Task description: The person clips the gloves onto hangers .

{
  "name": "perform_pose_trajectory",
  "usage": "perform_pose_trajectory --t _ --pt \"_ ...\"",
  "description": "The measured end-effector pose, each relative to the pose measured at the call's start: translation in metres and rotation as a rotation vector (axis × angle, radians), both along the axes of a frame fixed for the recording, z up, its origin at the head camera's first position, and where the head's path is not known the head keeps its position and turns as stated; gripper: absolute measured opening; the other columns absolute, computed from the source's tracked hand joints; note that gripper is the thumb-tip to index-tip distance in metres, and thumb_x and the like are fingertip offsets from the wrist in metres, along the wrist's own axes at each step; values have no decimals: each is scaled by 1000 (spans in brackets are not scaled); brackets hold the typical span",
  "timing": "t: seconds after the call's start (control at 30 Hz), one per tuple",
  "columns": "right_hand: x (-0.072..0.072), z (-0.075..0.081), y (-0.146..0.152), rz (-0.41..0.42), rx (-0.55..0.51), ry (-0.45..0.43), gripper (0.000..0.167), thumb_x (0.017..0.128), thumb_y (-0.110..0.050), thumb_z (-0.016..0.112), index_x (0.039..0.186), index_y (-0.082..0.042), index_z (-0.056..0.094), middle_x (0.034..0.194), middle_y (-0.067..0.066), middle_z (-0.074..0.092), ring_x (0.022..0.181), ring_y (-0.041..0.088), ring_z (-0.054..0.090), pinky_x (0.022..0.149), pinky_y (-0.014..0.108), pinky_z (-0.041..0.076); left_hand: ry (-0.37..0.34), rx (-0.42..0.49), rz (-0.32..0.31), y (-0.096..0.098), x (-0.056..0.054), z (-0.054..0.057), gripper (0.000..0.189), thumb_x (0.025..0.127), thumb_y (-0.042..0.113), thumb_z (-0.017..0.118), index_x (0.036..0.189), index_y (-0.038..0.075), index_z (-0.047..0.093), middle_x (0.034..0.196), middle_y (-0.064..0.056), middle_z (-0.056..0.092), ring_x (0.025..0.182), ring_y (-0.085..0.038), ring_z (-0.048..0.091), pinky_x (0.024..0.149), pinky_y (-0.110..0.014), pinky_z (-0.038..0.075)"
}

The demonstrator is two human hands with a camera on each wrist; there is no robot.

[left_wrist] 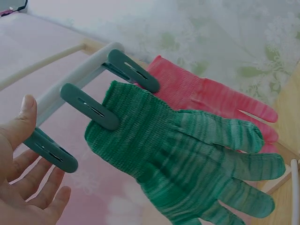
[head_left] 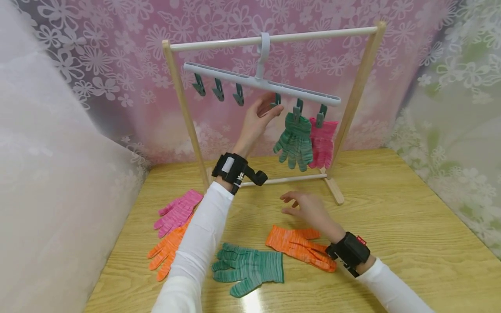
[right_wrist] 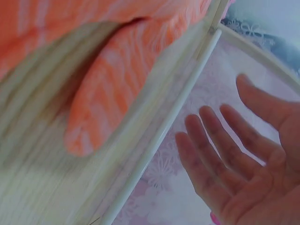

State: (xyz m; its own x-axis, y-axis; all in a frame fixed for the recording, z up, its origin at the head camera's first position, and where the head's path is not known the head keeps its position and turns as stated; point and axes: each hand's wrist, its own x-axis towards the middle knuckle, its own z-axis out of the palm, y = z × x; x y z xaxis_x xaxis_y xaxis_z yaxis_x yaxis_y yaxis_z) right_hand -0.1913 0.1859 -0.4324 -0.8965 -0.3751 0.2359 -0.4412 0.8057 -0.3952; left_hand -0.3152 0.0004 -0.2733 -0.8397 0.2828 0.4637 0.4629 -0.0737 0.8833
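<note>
My left hand (head_left: 269, 109) is raised to the grey clip hanger (head_left: 231, 77) on a small wooden rack (head_left: 185, 114). Its thumb and relaxed fingers lie on either side of an empty green clip (left_wrist: 51, 151) without pinching it. To the right of that clip hang a green glove (head_left: 294, 140) and a pink glove (head_left: 323, 140), each held by its own clip. My right hand (head_left: 294, 204) hovers open and empty over the table, just beyond an orange glove (head_left: 298, 246) that lies flat.
A green glove (head_left: 248, 267) lies near the front edge of the wooden table (head_left: 407, 226). At the left lie a pink glove (head_left: 178, 211) and another orange glove (head_left: 167, 251). Three empty clips (head_left: 218, 90) hang on the bar's left half. Floral curtains close in the sides and back.
</note>
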Motion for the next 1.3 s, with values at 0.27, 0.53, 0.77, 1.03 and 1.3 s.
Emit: perform_pose_trajectory --t 0.27,0.53,0.77,1.03,1.3 --pt "14 -7 -11 110 68 -166 51 86 -27 83 129 -5 67 114 10 71 90 25 70 75 37 59 -4 -41 -82 -16 -3 7 54 105 17 59 155 11 42 157 -6 45 142 -13 44 111 -20 40" --pt "23 -12 -14 113 153 -175 52 81 -31 86 124 -7 70 100 3 65 82 16 60 68 30 52 48 -76 -107 -18 -4 11 50 105 16 58 153 8 45 154 -9 48 141 -15 46 111 -20 40" --pt "19 -19 -14 116 150 -146 38 81 -25 86 112 -8 73 86 -4 61 74 10 57 64 23 48 36 -49 -104 -14 -2 14 48 104 11 59 149 3 48 149 -14 53 137 -18 51 110 -21 43" --pt "18 -18 -16 83 77 -239 32 82 -20 85 109 -9 73 82 -7 62 69 7 54 64 25 49 35 -86 -73 -11 1 15 50 103 13 61 151 4 46 149 -14 52 137 -21 51 108 -23 44" --pt "16 -19 -16 102 77 -223 26 82 -19 86 102 -12 70 77 -8 56 66 6 49 60 24 45 53 -95 -42 -2 4 14 49 103 17 62 149 4 48 146 -14 54 132 -21 54 106 -23 46"
